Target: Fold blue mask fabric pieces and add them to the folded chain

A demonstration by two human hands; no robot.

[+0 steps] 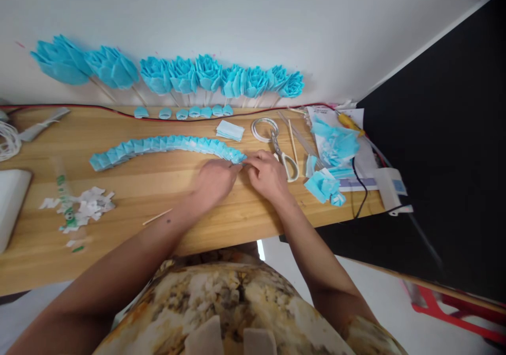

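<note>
A long curved row of folded blue paper pieces point(158, 147) lies across the wooden table point(130, 186). My left hand point(215, 181) and my right hand point(266, 173) meet at the row's right end, fingers pinched together on the last folded pieces there. Both hands rest low on the tabletop. Finished blue paper flowers point(182, 76) on sticks lean in a line against the white wall behind.
Scissors point(284, 157), a tape roll point(264, 128), a small stack of blue squares point(230, 130) and more blue paper point(334, 144) lie to the right. White paper scraps point(85, 205) and a thin stick point(157, 217) lie left. A red cable point(118, 111) runs along the back edge.
</note>
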